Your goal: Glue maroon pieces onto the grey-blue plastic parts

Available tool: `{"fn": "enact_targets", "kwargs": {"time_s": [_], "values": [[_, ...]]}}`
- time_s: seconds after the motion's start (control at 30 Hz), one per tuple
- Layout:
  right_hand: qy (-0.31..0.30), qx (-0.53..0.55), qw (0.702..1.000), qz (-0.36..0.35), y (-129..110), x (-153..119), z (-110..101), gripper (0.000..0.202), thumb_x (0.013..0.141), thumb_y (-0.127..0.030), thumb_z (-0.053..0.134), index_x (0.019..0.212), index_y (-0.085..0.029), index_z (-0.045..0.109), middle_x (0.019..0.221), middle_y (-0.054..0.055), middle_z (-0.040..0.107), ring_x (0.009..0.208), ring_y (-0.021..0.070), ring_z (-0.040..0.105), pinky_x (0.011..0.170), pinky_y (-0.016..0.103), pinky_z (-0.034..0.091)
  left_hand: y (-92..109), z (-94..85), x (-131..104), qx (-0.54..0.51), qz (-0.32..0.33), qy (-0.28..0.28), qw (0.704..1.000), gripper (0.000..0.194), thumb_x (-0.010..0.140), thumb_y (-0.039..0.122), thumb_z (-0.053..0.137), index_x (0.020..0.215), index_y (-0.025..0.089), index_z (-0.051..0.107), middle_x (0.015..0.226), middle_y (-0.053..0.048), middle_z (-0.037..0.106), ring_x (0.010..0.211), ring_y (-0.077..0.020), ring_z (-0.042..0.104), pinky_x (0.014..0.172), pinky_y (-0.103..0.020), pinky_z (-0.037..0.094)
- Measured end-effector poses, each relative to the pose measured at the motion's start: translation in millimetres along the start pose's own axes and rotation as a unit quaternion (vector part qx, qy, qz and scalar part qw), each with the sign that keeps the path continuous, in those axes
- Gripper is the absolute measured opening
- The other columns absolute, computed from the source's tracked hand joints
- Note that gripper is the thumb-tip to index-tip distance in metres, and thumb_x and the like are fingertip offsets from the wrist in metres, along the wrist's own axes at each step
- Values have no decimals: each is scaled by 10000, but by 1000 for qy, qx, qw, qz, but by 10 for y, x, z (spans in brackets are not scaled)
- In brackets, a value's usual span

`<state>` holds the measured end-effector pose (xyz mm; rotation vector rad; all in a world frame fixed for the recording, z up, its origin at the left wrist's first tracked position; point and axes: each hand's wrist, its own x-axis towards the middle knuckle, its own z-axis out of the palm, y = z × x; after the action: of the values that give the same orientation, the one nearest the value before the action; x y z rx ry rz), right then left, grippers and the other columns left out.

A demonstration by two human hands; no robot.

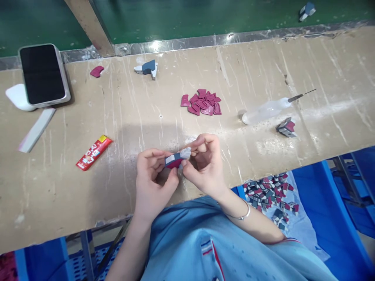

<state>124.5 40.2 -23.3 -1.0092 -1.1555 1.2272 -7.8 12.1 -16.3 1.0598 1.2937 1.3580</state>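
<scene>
Both my hands pinch one small plastic piece [173, 159], dark blue-grey and white with a maroon face, above the front of the worktable. My left hand [154, 173] grips its left end between thumb and fingers. At its right end, where a whitish, translucent tip sticks out, my right hand [205, 166] is closed with thumb and fingertips. Beyond my hands lies a pile of flat maroon pieces [205, 103]. A clear squeeze bottle [265, 111] with a thin needle tip lies to the right, near another assembled grey, white and maroon piece [286, 127].
On the worktable [123, 105] at left are a phone [43, 76], a white strip [38, 130] and a red packet [94, 152]. A blue-grey piece [149, 69] and a single maroon piece [97, 71] lie farther back. Below right, a blue bin [328, 210] holds many pieces. Behind runs a green surface [205, 19].
</scene>
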Motion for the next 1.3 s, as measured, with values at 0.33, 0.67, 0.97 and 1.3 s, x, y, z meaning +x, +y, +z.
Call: {"fn": "enact_targets", "kwargs": {"time_s": [0.33, 0.67, 0.97, 1.3], "values": [[-4, -2, 1000, 12, 43, -24, -24, 371, 855, -156, 661, 1088, -312, 418, 903, -60, 543, 650, 97, 559, 568, 247, 465, 86, 26, 61, -50, -18, 24, 998, 401, 754, 40, 757, 1024, 253, 549, 875, 57, 870, 785, -134, 858, 769, -195, 664], [-125, -12, 990, -69, 45, -22, -168, 309, 1051, -262, 701, 1345, -300, 616, 1236, 57, 740, 1157, 191, 749, 1015, 362, 644, 148, -129, 176, -202, -147, 6, 968, 244, 774, 179, 913, 890, 224, 703, 816, 52, 832, 693, -81, 787, 702, -154, 649], [-126, -118, 974, -145, -30, 52, -214, 128, 1106, -305, 660, 1188, -255, 746, 1144, 77, 820, 1073, 205, 778, 950, 371, 657, 69, -251, 145, -191, -233, -78, 950, 331, 813, 350, 964, 1028, 241, 737, 946, 13, 813, 835, -131, 781, 791, -231, 673], [-175, -111, 968, -141, -43, 49, -234, 148, 1125, -306, 609, 1195, -264, 732, 1137, 73, 818, 1088, 226, 769, 983, 406, 641, 121, -125, 126, -166, -192, -31, 967, 501, 658, 410, 1028, 955, 234, 665, 676, 62, 671, 602, -91, 608, 592, -168, 533]]}}
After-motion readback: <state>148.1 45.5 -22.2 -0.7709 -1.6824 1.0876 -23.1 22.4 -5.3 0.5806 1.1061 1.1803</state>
